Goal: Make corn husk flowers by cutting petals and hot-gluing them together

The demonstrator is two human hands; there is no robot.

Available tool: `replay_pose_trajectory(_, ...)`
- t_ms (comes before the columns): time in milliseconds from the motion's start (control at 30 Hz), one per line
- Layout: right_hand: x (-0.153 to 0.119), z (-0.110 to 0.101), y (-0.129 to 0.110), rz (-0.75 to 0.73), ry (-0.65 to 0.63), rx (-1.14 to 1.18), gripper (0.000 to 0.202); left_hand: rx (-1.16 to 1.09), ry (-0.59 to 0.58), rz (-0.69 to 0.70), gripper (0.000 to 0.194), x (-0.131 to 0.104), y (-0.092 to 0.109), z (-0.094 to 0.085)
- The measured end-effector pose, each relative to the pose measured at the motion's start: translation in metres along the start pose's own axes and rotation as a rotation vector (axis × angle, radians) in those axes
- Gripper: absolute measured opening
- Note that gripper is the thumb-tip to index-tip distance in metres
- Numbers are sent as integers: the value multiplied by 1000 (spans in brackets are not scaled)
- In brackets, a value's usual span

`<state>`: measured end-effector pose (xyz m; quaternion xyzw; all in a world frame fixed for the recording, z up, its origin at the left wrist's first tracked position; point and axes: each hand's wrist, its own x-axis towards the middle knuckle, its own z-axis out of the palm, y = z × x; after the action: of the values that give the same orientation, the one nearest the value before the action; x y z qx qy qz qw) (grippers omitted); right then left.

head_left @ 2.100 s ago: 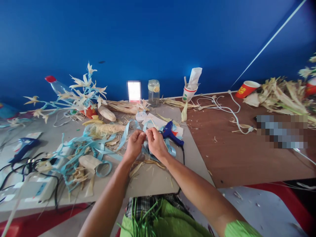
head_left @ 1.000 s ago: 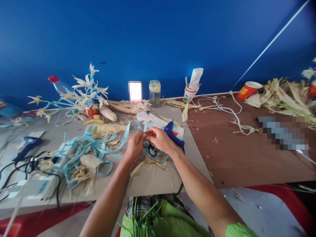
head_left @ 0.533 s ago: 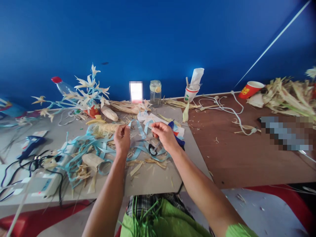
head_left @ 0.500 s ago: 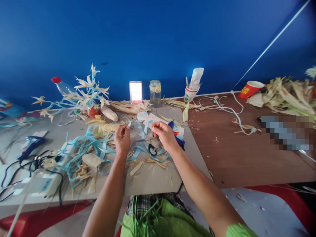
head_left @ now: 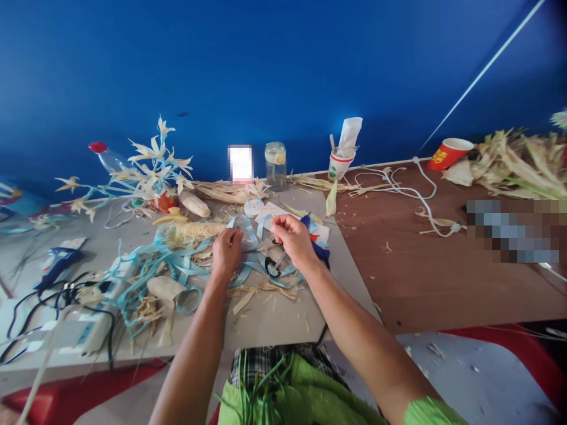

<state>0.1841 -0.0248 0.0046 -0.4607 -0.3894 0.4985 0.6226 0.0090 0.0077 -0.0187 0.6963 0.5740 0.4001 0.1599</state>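
Note:
My left hand [head_left: 227, 251] hovers over the middle of the littered table, its fingers closed in a pinch. Whatever lies between those fingertips is too small to make out. To its right, my right hand [head_left: 290, 237] is also pinched, at something thin and pale that I cannot identify. Loops of light blue ribbon [head_left: 250, 229] show between and behind both hands. Below my right hand lie black-handled scissors [head_left: 271, 267], partly covered. A blue glue gun [head_left: 319, 250] is half hidden behind my right wrist.
Corn-husk flowers on blue stems [head_left: 155, 159] stand at the back left. A second blue glue gun [head_left: 59, 265] and a power strip [head_left: 91, 327] with black cables lie left. Along the wall are a glass jar [head_left: 276, 168] and a white cup [head_left: 340, 166]. Dried husks [head_left: 518, 162] pile up right.
My left hand has moved right, closer to my right hand, and its wrist has turned inward. My right hand stays almost in place. The whole view has shifted slightly.

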Motion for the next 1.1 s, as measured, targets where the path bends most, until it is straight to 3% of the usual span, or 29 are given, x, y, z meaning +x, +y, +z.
replay_pose_trajectory(300, 0, -1, 2, -11, 8, 20, 18, 18, 86, -6, 16, 7, -18, -1)
replay_pose_trajectory(500, 1, -1, 2, -20, 10, 29, 18, -13, 212, 24, 15, 4, -7, -7)
replay_pose_trajectory(633, 0, -1, 2, -11, 5, 16, 18, 25, 134, 38, 23, 2, 1, -10)
replay_pose_trajectory(800, 0, 0, 3, -7, -1, 18, 19, -9, 155, 158, 16, 4, 0, -10)
replay_pose_trajectory(1000, -1, 0, 3, -7, -1, 14, 20, -33, 168, 246, 28, 3, -2, -8)
replay_pose_trajectory(1100, -1, 0, 3, -3, 1, 14, 20, -23, 94, 228, 25, 1, 2, -8)
